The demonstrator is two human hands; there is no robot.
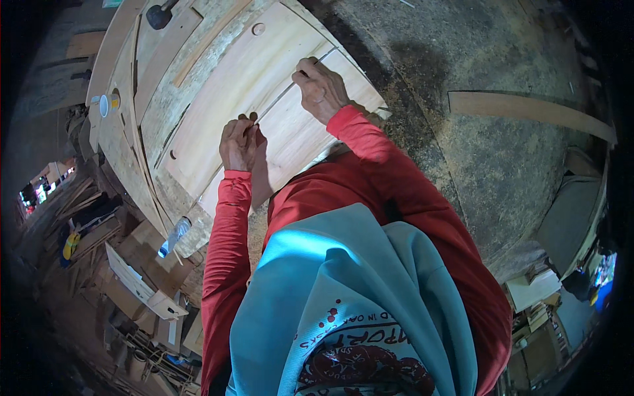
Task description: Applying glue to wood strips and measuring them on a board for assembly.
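Note:
A pale wooden panel [221, 99] with two round recesses along its far edge lies on the bench in front of me. A narrower pale board [300, 135] is on its near side. Along the line between them runs a long thin strip [274, 102]. My left hand [238, 142] is closed, fingertips pinched at the strip's lower-left stretch. Further up and to the right, my right hand [320, 89] is curled closed over the same line, with the thumb side down on the wood. Both hands hide the parts of the strip beneath them.
Wooden slats [168, 56] lie on the far side of the bench [148, 129], by a dark mallet-like tool [158, 16] and a small white cup [104, 105]. A clear plastic bottle [175, 236] is at the left corner. Rightward, a curved board [528, 109] spans the dusty floor.

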